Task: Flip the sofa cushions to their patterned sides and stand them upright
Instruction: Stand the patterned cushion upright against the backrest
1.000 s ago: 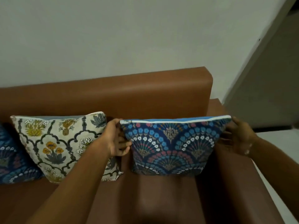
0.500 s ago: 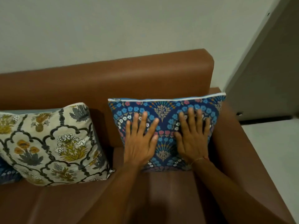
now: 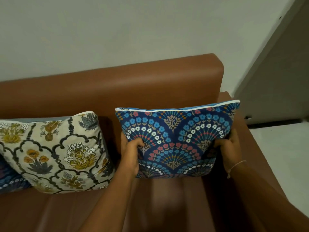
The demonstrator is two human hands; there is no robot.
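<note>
A blue cushion with a fan and flower pattern (image 3: 177, 141) stands upright against the backrest at the right end of the brown sofa (image 3: 117, 87), patterned side facing me, zipper edge on top. My left hand (image 3: 132, 153) grips its left edge and my right hand (image 3: 229, 148) grips its right edge, thumbs pressed into the front. To the left a cream floral cushion (image 3: 55, 153) leans upright against the backrest. A third, dark blue cushion (image 3: 8, 180) peeks out at the far left, mostly hidden.
The sofa's right armrest (image 3: 250, 156) sits just behind my right hand. A pale wall (image 3: 117, 30) rises behind the sofa. A grey door or panel (image 3: 280, 81) and light floor (image 3: 284, 151) lie to the right.
My hands moved from lying flat on the blue cushion's front to gripping its left and right edges. The cushion stays upright against the backrest.
</note>
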